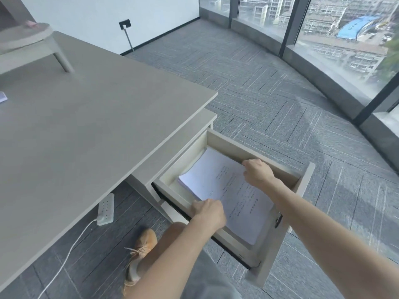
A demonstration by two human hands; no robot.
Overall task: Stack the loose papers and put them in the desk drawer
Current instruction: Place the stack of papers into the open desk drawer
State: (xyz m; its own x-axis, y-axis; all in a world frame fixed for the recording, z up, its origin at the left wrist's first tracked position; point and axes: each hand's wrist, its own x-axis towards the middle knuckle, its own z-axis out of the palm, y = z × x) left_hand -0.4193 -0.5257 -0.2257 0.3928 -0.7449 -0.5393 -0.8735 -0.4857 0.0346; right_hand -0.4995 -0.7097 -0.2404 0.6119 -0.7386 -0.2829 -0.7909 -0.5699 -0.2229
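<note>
- Papers (228, 190): a squared white stack with printed lines on the top sheet, lying inside the pulled-out desk drawer (302, 186), angled across its floor and apparently resting on the bottom.
- Left hand (208, 212) is at the near long edge of the stack, fingers curled down over that edge; whether they still pinch the sheets or only rest on them I cannot tell.
- Right hand (258, 172) is at the far edge, by the drawer's far wall, fingers bent together on the paper's rim; a firm grip cannot be confirmed either.
- Desk (86, 126) top shows no loose sheets in the visible part, apart from a pale corner of something at the left border, too cut off to identify.
- Step in hand, as I judge it: the placing. Stacking looks done, and the pile is being settled in the drawer.
- Next move calls for both hands to let go and lift clear of the drawer walls without dragging the top sheet, then to push the drawer front straight in, as the 1 remaining action.
</note>
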